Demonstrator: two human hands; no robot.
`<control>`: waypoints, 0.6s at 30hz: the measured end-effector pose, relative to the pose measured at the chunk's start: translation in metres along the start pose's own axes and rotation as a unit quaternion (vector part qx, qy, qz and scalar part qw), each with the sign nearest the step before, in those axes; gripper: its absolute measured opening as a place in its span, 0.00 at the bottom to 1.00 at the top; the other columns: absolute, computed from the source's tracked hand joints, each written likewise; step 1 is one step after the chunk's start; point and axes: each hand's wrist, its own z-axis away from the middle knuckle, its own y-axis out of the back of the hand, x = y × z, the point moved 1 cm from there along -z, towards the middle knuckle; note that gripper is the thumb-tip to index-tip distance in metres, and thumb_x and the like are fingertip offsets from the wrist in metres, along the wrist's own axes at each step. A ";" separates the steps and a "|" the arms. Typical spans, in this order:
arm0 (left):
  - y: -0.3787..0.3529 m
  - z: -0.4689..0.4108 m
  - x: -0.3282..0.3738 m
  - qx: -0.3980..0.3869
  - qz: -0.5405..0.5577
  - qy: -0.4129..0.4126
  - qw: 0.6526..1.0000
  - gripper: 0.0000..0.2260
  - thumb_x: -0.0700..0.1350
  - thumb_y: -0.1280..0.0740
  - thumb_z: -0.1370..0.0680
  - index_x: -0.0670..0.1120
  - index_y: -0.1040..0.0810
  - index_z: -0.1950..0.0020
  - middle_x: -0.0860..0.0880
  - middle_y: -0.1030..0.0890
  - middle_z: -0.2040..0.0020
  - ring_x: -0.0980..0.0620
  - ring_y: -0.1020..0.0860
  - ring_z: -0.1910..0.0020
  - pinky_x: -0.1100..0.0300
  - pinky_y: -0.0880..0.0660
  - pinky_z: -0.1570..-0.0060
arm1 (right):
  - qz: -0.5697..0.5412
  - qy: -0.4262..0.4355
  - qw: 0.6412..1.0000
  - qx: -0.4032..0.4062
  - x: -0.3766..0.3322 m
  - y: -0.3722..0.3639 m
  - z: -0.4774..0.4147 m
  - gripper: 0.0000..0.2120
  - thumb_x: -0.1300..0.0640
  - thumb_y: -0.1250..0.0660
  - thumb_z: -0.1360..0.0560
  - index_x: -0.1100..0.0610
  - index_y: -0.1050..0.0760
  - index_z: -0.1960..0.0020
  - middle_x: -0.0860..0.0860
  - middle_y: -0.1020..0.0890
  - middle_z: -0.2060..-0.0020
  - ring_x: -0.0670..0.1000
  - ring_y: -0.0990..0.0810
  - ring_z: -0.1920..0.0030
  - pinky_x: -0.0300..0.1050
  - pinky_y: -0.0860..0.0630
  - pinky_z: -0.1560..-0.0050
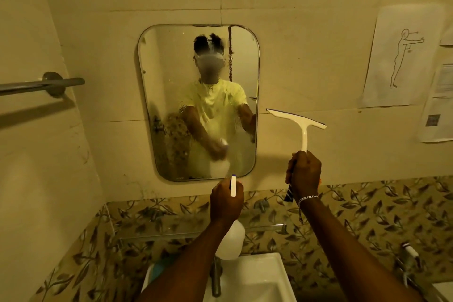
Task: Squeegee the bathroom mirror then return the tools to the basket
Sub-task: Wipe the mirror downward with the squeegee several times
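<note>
A rounded wall mirror (198, 103) hangs above the sink, its lower glass hazy with droplets. My left hand (226, 201) grips a white spray bottle (231, 240), nozzle pointing at the mirror's bottom edge. My right hand (304, 174) holds a white squeegee (302, 125) upright by its handle, to the right of the mirror, blade near the wall tiles and apart from the glass. No basket is in view.
A white sink (259, 277) with a metal tap (217, 274) sits below my arms. A grey towel bar (41, 84) juts from the left wall. Paper sheets (402, 56) are taped on the right wall. Another tap (409, 255) stands at the lower right.
</note>
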 end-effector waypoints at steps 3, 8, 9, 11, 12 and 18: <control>0.004 0.012 -0.013 -0.014 0.000 0.031 0.999 0.13 0.49 0.34 0.19 0.44 0.21 0.60 0.46 0.19 0.66 0.47 0.20 0.67 0.52 0.22 0.65 | 0.001 0.008 1.000 -0.019 -0.002 -0.005 0.002 0.13 0.59 0.43 0.22 0.66 0.27 0.59 0.58 0.28 0.73 0.54 0.32 0.78 0.42 0.33 0.78; 0.031 0.018 -0.032 -0.009 0.039 0.005 0.999 0.07 0.46 0.32 0.19 0.44 0.21 0.54 0.48 0.20 0.63 0.53 0.20 0.64 0.57 0.21 0.64 | -0.003 0.054 0.994 -0.098 -0.034 -0.043 0.010 0.14 0.48 0.42 0.17 0.57 0.26 0.51 0.58 0.27 0.74 0.55 0.29 0.78 0.41 0.31 0.81; 0.040 0.016 -0.035 0.000 0.046 0.001 0.999 0.06 0.46 0.32 0.19 0.45 0.21 0.54 0.49 0.20 0.63 0.54 0.20 0.64 0.58 0.21 0.64 | -0.014 0.063 0.992 -0.112 -0.045 -0.058 0.012 0.16 0.45 0.43 0.16 0.56 0.26 0.52 0.57 0.26 0.75 0.54 0.29 0.78 0.41 0.30 0.81; 0.054 0.011 -0.039 0.020 0.051 -0.006 0.998 0.07 0.45 0.32 0.19 0.45 0.21 0.55 0.50 0.20 0.64 0.54 0.20 0.64 0.59 0.22 0.65 | -0.035 0.075 0.987 -0.140 -0.064 -0.085 0.015 0.18 0.45 0.44 0.16 0.57 0.26 0.54 0.56 0.26 0.74 0.53 0.28 0.78 0.42 0.30 0.80; 0.061 0.006 -0.041 0.030 0.048 -0.010 0.998 0.07 0.45 0.32 0.19 0.45 0.21 0.56 0.50 0.20 0.64 0.53 0.20 0.64 0.56 0.22 0.64 | -0.049 0.082 0.983 -0.157 -0.076 -0.100 0.017 0.18 0.46 0.44 0.16 0.57 0.26 0.54 0.57 0.25 0.73 0.54 0.28 0.77 0.42 0.29 0.79; 0.119 -0.020 -0.046 0.094 0.030 -0.023 0.995 0.09 0.45 0.30 0.20 0.43 0.19 0.58 0.46 0.19 0.66 0.49 0.20 0.66 0.47 0.22 0.66 | -0.071 0.128 0.966 -0.214 -0.149 -0.197 0.021 0.18 0.49 0.46 0.15 0.62 0.27 0.38 0.65 0.20 0.61 0.53 0.25 0.73 0.42 0.27 0.78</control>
